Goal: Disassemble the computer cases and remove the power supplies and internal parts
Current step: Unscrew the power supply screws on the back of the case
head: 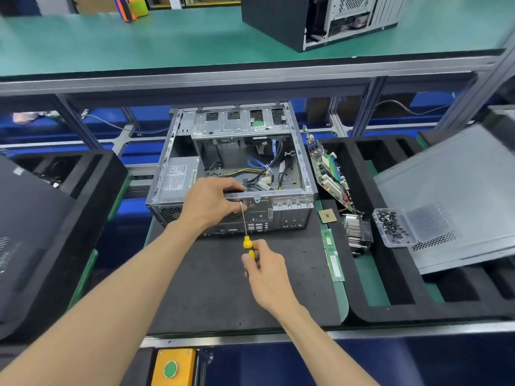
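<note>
An open grey computer case (302,165) lies on its side on a dark mat (223,288), rear panel facing me. Its power supply (178,176) sits inside at the left, with loose cables (262,174) in the bay. My left hand (211,201) grips the top rim of the rear panel, fingers curled over the edge. My right hand (267,271) holds the yellow handle of a screwdriver (245,224), whose tip touches a screw on the rear panel just beside my left thumb.
A motherboard (328,176) stands in a black foam tray (362,302) at the right, beside a CPU chip (327,215), a heatsink (356,232), RAM sticks (333,254), a clear screw box (393,227) and a grey side panel (459,196). Another case (320,20) is on the upper shelf. Black foam (55,218) lies left.
</note>
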### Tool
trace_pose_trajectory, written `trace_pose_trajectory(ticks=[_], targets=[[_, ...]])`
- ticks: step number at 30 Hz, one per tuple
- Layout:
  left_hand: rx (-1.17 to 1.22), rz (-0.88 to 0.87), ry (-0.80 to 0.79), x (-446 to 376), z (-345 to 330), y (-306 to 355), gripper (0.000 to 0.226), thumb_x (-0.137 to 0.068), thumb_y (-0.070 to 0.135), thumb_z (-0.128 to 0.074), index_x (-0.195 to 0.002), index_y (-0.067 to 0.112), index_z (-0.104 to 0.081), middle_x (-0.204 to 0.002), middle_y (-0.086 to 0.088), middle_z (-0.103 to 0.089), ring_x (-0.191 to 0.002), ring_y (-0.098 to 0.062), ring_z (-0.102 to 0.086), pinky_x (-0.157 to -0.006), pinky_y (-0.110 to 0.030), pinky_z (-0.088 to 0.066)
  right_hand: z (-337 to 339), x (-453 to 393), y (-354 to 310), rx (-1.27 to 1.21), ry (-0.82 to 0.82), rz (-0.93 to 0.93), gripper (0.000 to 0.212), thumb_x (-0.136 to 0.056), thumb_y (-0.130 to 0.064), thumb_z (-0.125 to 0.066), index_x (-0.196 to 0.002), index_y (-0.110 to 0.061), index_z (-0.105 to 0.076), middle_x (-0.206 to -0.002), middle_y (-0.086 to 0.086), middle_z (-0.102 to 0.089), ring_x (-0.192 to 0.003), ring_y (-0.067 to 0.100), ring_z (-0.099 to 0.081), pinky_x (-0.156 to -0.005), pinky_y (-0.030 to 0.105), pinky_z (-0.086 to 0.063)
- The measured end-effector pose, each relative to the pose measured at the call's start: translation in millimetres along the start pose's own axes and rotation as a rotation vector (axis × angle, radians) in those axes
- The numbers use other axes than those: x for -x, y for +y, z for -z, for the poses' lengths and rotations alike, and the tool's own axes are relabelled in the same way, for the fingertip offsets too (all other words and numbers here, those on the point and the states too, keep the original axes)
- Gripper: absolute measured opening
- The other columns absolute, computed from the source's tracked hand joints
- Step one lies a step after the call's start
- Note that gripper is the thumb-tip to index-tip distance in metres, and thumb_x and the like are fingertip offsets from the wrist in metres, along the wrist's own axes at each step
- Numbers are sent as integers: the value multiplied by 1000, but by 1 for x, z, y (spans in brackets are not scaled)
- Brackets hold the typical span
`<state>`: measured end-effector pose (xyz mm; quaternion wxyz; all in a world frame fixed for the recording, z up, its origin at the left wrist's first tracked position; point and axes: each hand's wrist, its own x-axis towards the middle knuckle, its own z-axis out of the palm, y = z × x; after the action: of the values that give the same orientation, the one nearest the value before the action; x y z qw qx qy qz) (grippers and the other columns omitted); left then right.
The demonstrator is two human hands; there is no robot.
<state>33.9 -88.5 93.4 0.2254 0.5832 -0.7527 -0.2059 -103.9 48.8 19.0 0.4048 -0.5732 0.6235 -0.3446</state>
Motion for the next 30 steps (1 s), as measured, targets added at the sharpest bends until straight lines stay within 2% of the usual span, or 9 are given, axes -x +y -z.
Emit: trace_pose_trajectory(ticks=[5,9,12,17,20,22,26,29,30], targets=[[-36,13,-1,-2,-1,-3,36,-65,45,-90,-98,44,-75,-86,26,-66,-94,-8,-63,-77,-34,-52,0,1,-6,6,7,-33,9,-103,-25,-47,-98,-22,-53,-79,7,-62,-73,27,-64,-73,49,-55],[-43,12,12,-2,-2,-2,36,-64,48,-89,-97,45,-75,-91,22,-71,-94,-9,-62,-75,-33,-49,0,7,-19,-84,4,-77,15,-103,-21,-43,-97,-17,-57,-79,8,-63,-61,23,-62,-60,37,-54],[-47,34,7,-2,-1,-2,36,-64,51,-88,-96,47,-74,-92,23,-70,-95,-11,-61,-76,-33,-49,-2,11,-32,-324,-6,-155,20,-103,-17,-41,-98,-15,-61,-72,2,-61,-50,13,-56,-48,25,-44],[-42,65,-11,-3,0,-1,34,-63,51,-89,-93,48,-73,-77,33,-58,-94,-5,-60,-75,-31,-47,0,14,-49,-1050,12,-380,23,-101,-10,-45,-107,-4,-66,-65,4,-47,-43,12,-28,-40,20,-23],[-29,86,-17,-4,0,-1,34,-62,51,-90,-92,48,-73,-80,32,-62,-98,-3,-62,-78,-31,-47,6,8,-60,-1290,-12,-469,27,-104,-20,-48,-111,-1,-66,-59,1,-44,-40,8,-21,-36,19,-19],[-23,93,-10,-5,0,0,35,-62,50,-90,-94,47,-74,-87,29,-67,-101,-4,-63,-77,-30,-45,8,3,-68,-1267,-24,-496,30,-105,-23,-46,-112,-2,-65,-56,0,-42,-38,8,-20,-37,18,-16],[-20,107,21,-4,-2,3,37,-63,47,-91,-96,45,-76,-101,21,-74,-105,-9,-64,-77,-31,-45,11,-4,-78,-885,74,-488,22,-100,-13,-46,-106,-3,-65,-49,-2,-34,-38,12,-18,-42,17,-16],[-40,105,40,-3,-4,6,38,-63,46,-91,-98,43,-77,-103,17,-75,-104,-13,-65,-73,-29,-40,13,-5,-82,-600,190,-438,24,-97,-15,-51,-88,8,-55,-52,1,-35,-44,18,-22,-42,20,-21],[-46,102,44,-2,-4,6,39,-63,45,-91,-99,42,-77,-103,16,-75,-104,-14,-65,-72,-29,-40,14,-6,-83,-482,225,-403,27,-95,-16,-52,-76,3,-52,-56,2,-38,-50,21,-27,-45,23,-24]])
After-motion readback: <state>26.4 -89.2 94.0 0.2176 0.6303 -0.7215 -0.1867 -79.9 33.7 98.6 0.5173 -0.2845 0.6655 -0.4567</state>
